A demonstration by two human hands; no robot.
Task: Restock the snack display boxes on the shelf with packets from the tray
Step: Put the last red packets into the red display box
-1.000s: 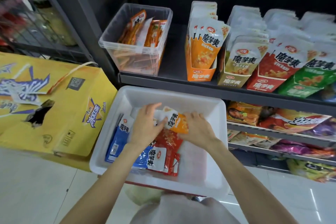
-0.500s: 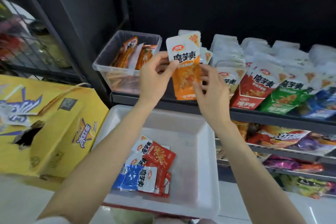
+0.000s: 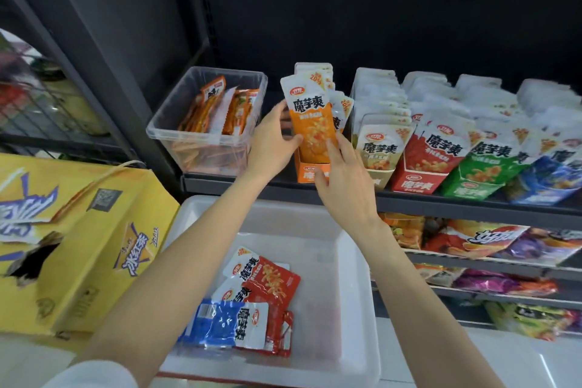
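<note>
Your left hand (image 3: 271,148) is pinching the orange packet (image 3: 311,123) upright while your right hand (image 3: 345,186), fingers straight, is guiding it into the orange display box (image 3: 311,172) so it faces front

Five display boxes (image 3: 419,181) stand on the shelf, one clear bin (image 3: 201,132) beside them. One white tray (image 3: 352,309) holds one blue packet (image 3: 226,324) and about three red packets (image 3: 274,283). Two hands (image 3: 346,189) show.
</note>
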